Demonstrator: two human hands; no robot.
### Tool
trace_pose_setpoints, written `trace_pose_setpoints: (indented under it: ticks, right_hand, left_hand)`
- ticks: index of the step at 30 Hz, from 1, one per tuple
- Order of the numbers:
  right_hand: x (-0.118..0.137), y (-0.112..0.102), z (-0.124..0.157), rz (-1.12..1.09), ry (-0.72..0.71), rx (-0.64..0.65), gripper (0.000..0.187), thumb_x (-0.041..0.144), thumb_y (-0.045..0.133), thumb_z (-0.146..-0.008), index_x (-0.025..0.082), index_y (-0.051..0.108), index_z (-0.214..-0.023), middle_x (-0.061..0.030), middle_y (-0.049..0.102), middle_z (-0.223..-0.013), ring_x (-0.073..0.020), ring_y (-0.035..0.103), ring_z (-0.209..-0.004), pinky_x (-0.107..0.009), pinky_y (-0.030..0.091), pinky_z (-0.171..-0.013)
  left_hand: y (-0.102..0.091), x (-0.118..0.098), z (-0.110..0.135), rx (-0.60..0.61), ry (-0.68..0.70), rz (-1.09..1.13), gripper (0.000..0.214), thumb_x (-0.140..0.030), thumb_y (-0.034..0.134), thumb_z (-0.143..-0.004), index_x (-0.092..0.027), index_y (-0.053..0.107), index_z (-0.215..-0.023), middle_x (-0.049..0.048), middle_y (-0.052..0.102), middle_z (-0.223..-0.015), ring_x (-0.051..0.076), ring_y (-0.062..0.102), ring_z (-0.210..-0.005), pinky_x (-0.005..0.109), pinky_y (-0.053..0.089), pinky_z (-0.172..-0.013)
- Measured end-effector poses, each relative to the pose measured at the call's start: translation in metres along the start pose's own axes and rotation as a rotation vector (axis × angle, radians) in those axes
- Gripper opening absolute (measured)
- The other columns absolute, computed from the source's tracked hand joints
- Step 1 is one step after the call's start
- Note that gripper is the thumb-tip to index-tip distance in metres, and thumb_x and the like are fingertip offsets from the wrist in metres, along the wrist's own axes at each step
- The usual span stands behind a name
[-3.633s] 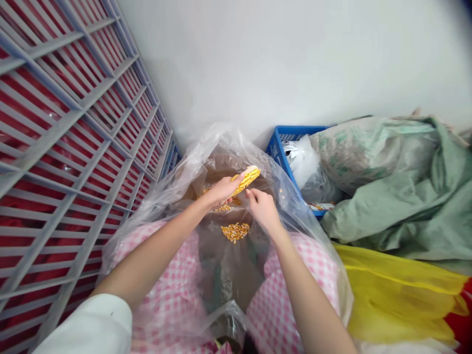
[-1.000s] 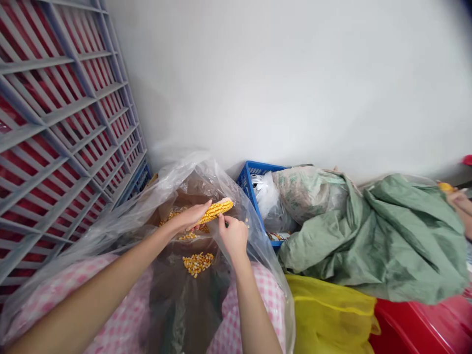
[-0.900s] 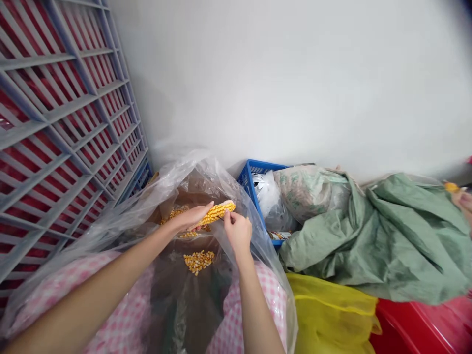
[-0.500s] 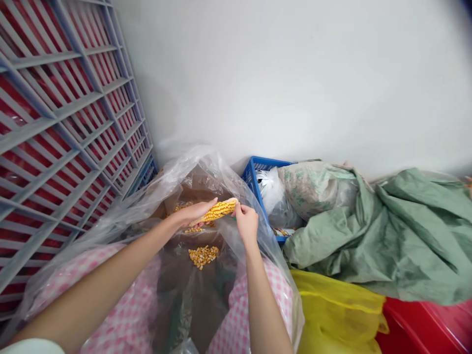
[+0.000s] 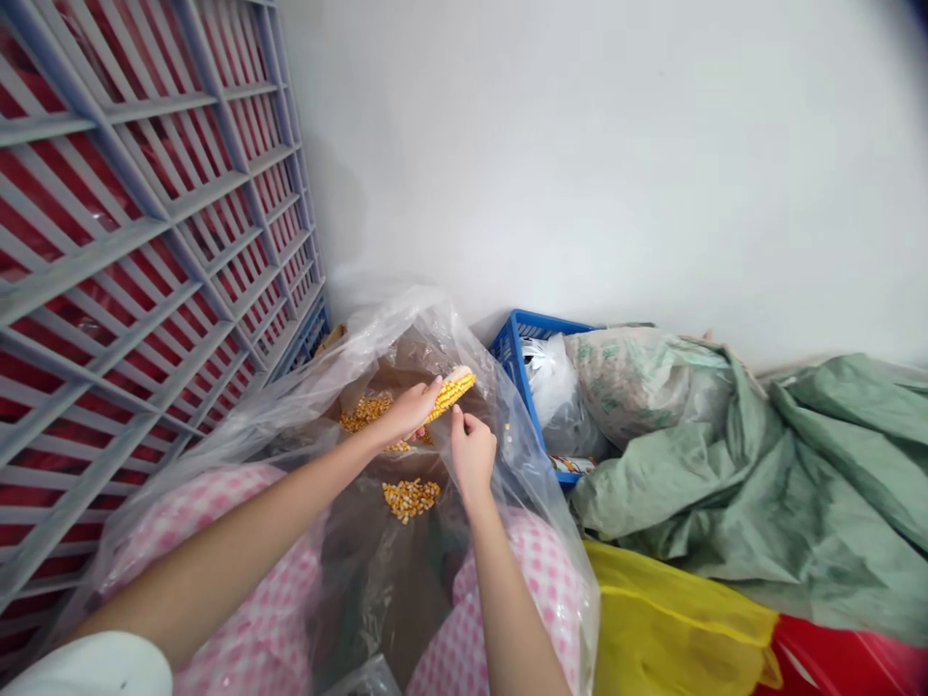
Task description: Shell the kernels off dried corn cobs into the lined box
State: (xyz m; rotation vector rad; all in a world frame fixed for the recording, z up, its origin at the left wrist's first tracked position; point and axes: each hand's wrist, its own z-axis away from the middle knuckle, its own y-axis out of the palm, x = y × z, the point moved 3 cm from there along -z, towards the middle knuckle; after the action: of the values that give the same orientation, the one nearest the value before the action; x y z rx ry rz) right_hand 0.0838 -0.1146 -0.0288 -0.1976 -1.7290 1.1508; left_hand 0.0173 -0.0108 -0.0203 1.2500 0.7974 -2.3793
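The left hand [image 5: 410, 408] has its fingers clamped round a corn cob [image 5: 450, 396], held inside a clear plastic bag [image 5: 391, 333] above loose kernels [image 5: 411, 500]. The right hand [image 5: 473, 452] pinches its fingers together at the cob's edge, seemingly picking kernels off; the remaining rows call for more.

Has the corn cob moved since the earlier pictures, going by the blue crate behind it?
Yes: the corn cob in the left hand now sits higher in view, its tip closer to the blue plastic crate.
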Motion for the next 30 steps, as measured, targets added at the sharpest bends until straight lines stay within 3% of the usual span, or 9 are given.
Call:
trace_pose_setpoints:
  ticks: [5,10,18,30]
  right_hand:
    - [0.001,-0.003,0.001,0.1,0.007,-0.009,0.045,0.04,0.031,-0.088,0.018,0.063,-0.065,-0.0071,0.066,-0.064,-0.0168,0.054,-0.055,-0.025,0.027,-0.053]
    - [-0.003,-0.004,0.003,0.147,-0.008,0.1,0.042,0.036,0.034,-0.088,0.019,0.063,-0.062,-0.0079,0.066,-0.063,-0.0171,0.056,-0.057,-0.025,0.027,-0.053]
    - [-0.015,-0.011,-0.003,0.133,-0.02,0.206,0.041,0.035,0.041,-0.083,0.018,0.052,-0.048,-0.0017,0.054,-0.048,-0.0131,0.051,-0.051,-0.023,0.028,-0.054]
    - [-0.013,-0.014,-0.001,0.05,0.033,0.077,0.042,0.038,0.039,-0.083,0.018,0.049,-0.047,-0.0012,0.052,-0.047,-0.0133,0.048,-0.049,-0.024,0.027,-0.052]
  left_hand:
    - [-0.003,-0.002,0.001,0.073,-0.02,-0.07,0.055,-0.054,0.023,-0.085,-0.011,0.053,-0.104,-0.0025,0.041,-0.047,0.01,0.041,-0.034,0.021,0.028,-0.034]
    - [-0.001,0.007,-0.01,0.133,0.026,-0.294,0.059,-0.052,0.021,-0.085,-0.008,0.059,-0.095,-0.0001,0.043,-0.04,0.013,0.043,-0.033,0.022,0.031,-0.035]
    - [0.005,0.008,-0.004,0.131,0.11,-0.361,0.056,-0.053,0.025,-0.083,-0.009,0.059,-0.086,0.0028,0.05,-0.052,0.013,0.048,-0.035,0.022,0.031,-0.035]
    - [0.009,0.009,0.001,0.144,-0.02,-0.026,0.053,-0.057,0.028,-0.083,-0.015,0.055,-0.101,-0.0021,0.044,-0.051,0.01,0.04,-0.031,0.022,0.025,-0.03]
